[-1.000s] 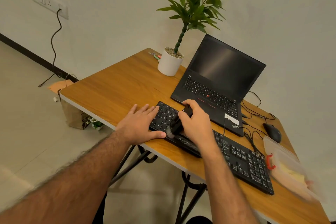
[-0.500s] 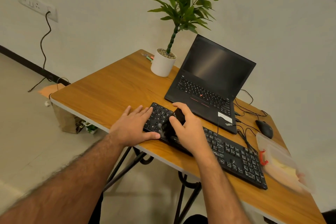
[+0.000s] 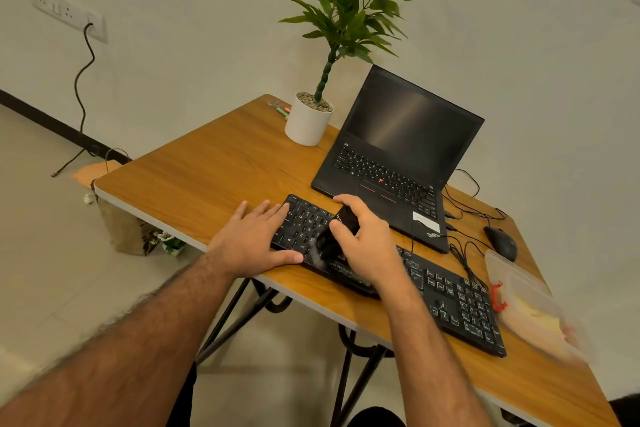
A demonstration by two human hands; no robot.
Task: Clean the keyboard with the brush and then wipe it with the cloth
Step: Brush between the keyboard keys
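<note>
Wooden desk (image 3: 207, 180) | left hand (image 3: 254, 243) flat on keyboard (image 3: 450, 302) | right hand (image 3: 367, 246) grips brush (image 3: 341, 229) | laptop (image 3: 398, 163): ThinkPad

The light is warm, yellowish and a bit dim. The laptop screen (image 3: 412, 128) has a soft shiny streak. The plastic box (image 3: 533, 302) at the right edge looks blurry. The brush bristles (image 3: 316, 251) are smeared. Straight lines bend near the edges.
</note>
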